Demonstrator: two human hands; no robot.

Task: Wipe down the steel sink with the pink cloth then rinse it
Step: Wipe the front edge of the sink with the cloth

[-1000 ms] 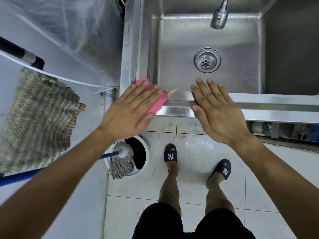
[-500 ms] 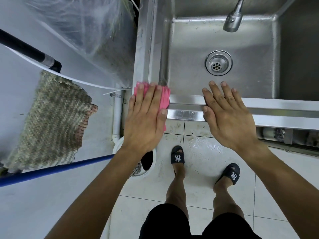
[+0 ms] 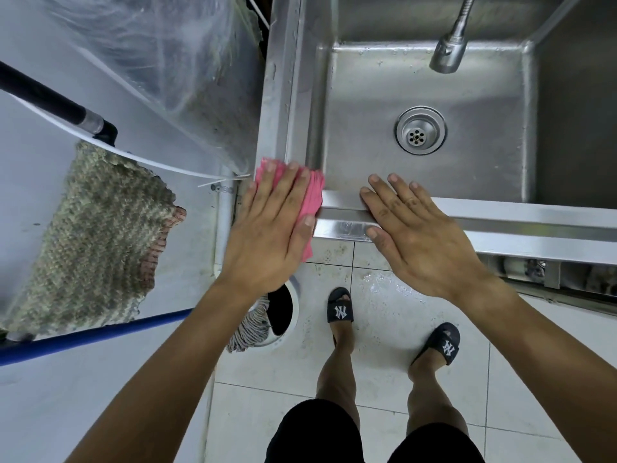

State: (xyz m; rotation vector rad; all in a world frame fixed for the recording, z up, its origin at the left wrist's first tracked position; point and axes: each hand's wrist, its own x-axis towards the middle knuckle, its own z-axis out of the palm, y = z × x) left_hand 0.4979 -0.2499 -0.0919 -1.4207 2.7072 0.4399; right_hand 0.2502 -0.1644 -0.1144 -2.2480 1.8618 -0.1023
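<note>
The steel sink (image 3: 467,208) fills the upper right, with a round drain (image 3: 420,134) in its basin and a tap spout (image 3: 447,55) hanging over the back. My left hand (image 3: 267,235) lies flat on the pink cloth (image 3: 312,195), pressing it onto the sink's front left corner. Most of the cloth is hidden under my palm and fingers. My right hand (image 3: 417,235) rests flat on the front rim beside it, fingers spread, holding nothing.
A mop head (image 3: 248,329) sits in a white bucket (image 3: 293,315) on the tiled floor below the corner, its blue handle (image 3: 83,339) running left. A woven mat (image 3: 90,238) and clear plastic sheeting (image 3: 160,61) lie on the left. My feet in black sandals (image 3: 340,305) stand below.
My left hand has slid the pink cloth leftward along the front rim to the sink's left corner. My right hand has stayed flat on the rim.
</note>
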